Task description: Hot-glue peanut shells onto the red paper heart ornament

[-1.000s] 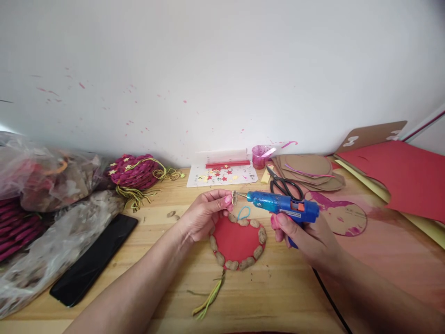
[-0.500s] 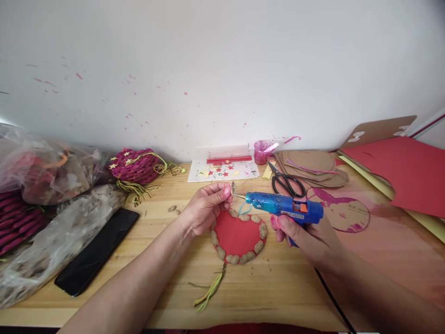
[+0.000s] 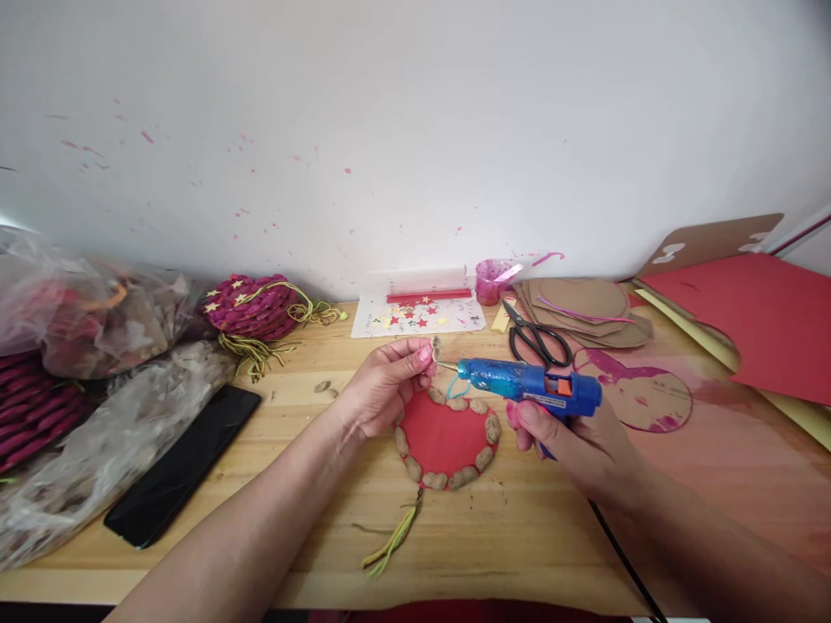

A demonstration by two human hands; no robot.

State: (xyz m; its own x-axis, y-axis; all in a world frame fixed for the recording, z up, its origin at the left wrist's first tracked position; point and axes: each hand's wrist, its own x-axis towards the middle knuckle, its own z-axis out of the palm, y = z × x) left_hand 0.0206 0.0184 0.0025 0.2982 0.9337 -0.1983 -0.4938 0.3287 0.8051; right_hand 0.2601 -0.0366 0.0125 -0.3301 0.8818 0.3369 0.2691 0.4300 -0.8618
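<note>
Pinched in the fingertips of my left hand (image 3: 396, 381) is a peanut shell (image 3: 437, 348), held up above the table. My right hand (image 3: 564, 446) is wrapped around the handle of a blue hot glue gun (image 3: 512, 379). Its metal nozzle points left and meets the lower part of the shell, or nearly so. Below both hands lies a red heart-shaped piece (image 3: 447, 439) edged with peanut shells. A light blue loop shows at its top, and a yellow-green tassel (image 3: 393, 545) hangs from its lower tip. My left hand covers part of its upper left edge.
Black scissors (image 3: 537, 337), cardboard cutouts (image 3: 584, 303) and a pink-stained cup (image 3: 492, 281) stand behind the glue gun. Paper with small stars (image 3: 421, 322) lies at the back. Left are a phone (image 3: 182, 467), plastic bags (image 3: 130, 433) and a purple woven piece (image 3: 260, 311). Red sheets (image 3: 759, 320) lie right.
Both hands stay almost in place. The peanut shell is turned slightly, and the nozzle sits a little further left against it. The whole view has shifted very slightly.
</note>
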